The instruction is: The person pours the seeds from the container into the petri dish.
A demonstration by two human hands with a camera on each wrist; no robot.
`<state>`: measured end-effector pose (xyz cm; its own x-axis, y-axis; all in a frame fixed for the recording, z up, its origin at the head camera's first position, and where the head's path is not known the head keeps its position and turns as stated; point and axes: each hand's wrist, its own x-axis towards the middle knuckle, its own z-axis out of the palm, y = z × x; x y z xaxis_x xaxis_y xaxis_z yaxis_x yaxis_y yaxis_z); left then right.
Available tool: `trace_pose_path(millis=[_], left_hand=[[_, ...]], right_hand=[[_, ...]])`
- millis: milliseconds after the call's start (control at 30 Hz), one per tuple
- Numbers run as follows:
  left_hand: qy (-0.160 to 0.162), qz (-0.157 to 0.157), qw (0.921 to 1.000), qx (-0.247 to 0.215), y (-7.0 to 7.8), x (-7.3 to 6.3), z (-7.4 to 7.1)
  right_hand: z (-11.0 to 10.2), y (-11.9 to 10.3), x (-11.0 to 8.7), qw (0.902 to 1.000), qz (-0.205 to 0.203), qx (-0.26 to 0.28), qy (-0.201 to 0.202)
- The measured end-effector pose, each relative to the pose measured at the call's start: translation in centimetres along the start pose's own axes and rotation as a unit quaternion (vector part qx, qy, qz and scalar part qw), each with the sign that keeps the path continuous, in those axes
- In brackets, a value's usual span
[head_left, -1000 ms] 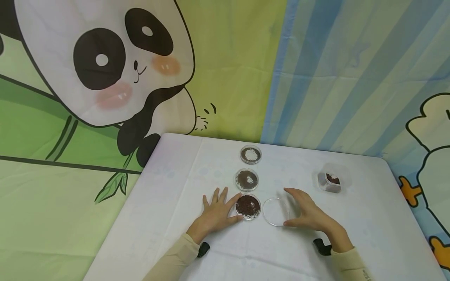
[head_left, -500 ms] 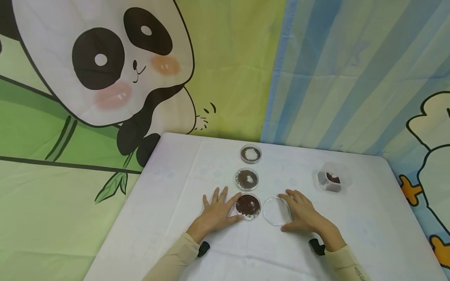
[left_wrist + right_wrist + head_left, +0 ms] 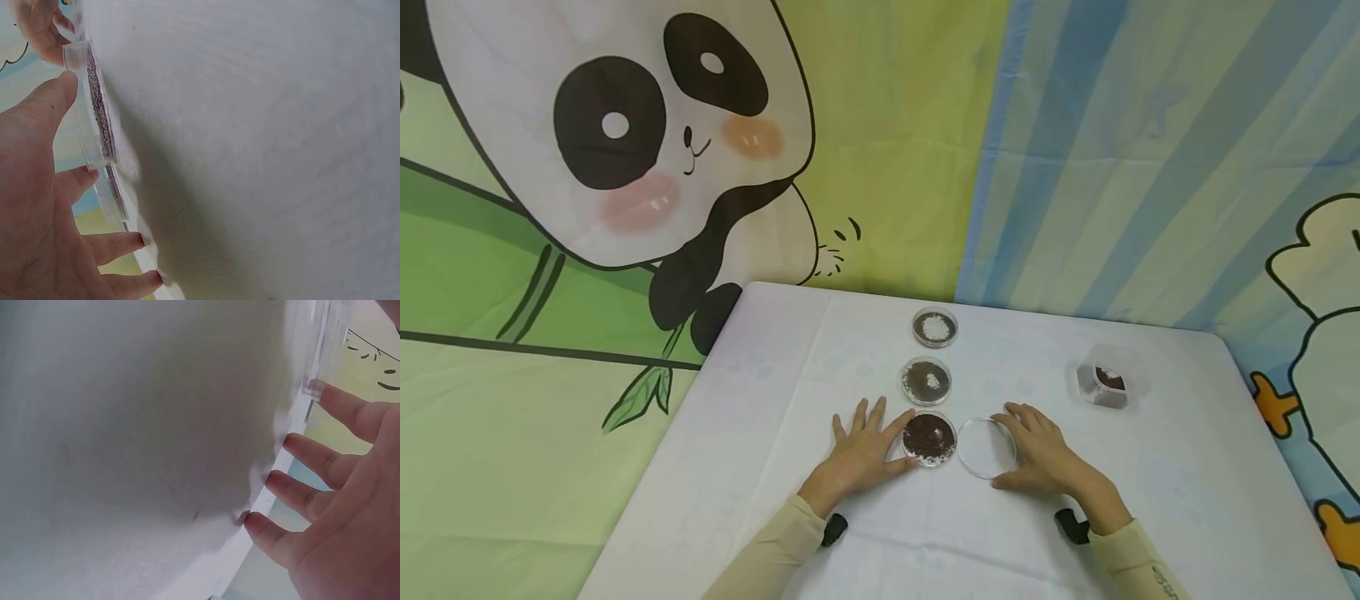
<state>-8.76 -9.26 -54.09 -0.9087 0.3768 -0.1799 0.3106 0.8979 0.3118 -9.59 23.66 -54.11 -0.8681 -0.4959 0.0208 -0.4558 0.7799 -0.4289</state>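
Between thumb and index finger, my left hand (image 3: 859, 457) holds the rim of a clear petri dish (image 3: 929, 439) of dark brown granules with white bits at its edge. Its other fingers spread over the cloth. Just right of that dish lies an empty clear round dish or lid (image 3: 987, 448). My right hand (image 3: 1043, 454) has thumb and index finger at opposite sides of its rim, the other fingers resting on the cloth. The left wrist view shows the left thumb (image 3: 65, 87) against the wall of the filled dish (image 3: 94, 112). In the right wrist view the index fingertip (image 3: 317, 389) touches clear plastic.
Behind the held dish, in line, stand a petri dish (image 3: 927, 382) of brown powder with a white patch and another (image 3: 935, 327) with a white heap. A clear tub (image 3: 1102, 387) with dark brown contents sits at the right. A printed curtain (image 3: 895, 150) rises behind the white-covered table (image 3: 775, 375).
My right hand has come in around the empty dish from the right, its thumb and index finger now at the rim. The empty dish has shifted slightly left. My left hand stays in place.
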Motion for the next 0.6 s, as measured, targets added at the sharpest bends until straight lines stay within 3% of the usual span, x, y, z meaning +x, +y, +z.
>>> trace_pose_path(millis=[600], left_hand=[[-0.003, 0.0, 1.0, -0.009, 0.08, -0.04, -0.2]], right_hand=[[-0.67, -0.14, 0.46, 0.9962, -0.019, 0.081, 0.024]])
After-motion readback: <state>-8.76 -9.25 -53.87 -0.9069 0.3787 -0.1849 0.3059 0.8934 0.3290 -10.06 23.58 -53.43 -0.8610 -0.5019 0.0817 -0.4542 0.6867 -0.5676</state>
